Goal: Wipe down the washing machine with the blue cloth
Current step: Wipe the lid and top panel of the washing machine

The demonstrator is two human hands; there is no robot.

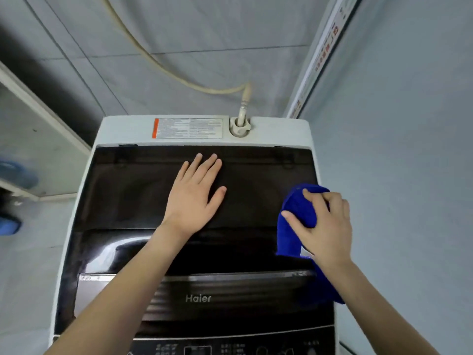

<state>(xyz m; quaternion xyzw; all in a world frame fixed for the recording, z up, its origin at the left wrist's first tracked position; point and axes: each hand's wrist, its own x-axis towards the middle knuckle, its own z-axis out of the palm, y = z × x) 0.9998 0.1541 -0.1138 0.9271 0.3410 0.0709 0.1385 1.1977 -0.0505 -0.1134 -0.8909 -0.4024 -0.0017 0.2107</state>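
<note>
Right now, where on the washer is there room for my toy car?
The dark lid is bare left of the left hand, out to the washing machine's left edge. The right side is crowded: the right hand grips the blue cloth there.

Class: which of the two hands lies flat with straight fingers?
The left hand, spread flat on the dark lid; the right hand instead grips the blue cloth.

A home laundry corner: a Haier top-loading washing machine (199, 252) stands against pale tiled walls (179, 47), with a beige inlet hose (179, 75) plugged into its rear edge.
</note>
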